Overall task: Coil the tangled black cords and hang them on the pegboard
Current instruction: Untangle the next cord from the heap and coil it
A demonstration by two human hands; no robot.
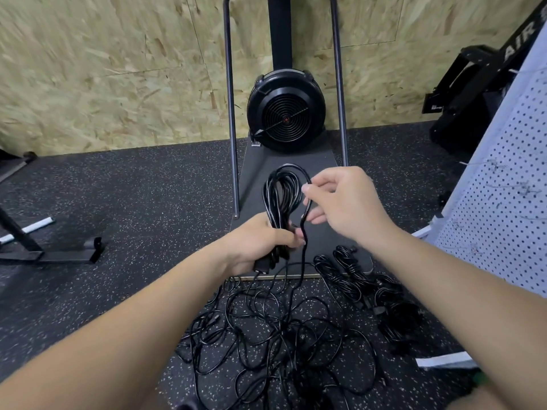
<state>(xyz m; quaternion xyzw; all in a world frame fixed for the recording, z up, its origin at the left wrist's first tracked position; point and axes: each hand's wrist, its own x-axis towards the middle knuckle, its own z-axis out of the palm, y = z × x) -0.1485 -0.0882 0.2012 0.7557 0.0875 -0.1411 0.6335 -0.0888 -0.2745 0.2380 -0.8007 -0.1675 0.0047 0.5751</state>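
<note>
My left hand (260,245) grips the lower end of a black cord coil (281,196) whose loops stand up above the fist. My right hand (343,202) pinches the outermost strand of that cord beside the loops. From there the strand drops to a tangled heap of black cords (275,329) on the floor below my arms. Several coiled cord bundles (361,279) lie on the floor to the right of the heap. A white pegboard (503,202) with thin metal hooks stands at the right edge.
A black fan machine (285,110) with a flat base plate (325,232) and two upright metal rails stands straight ahead against a chipboard wall. Black equipment frames sit at the far left (44,250) and upper right (467,99). The floor is speckled black rubber.
</note>
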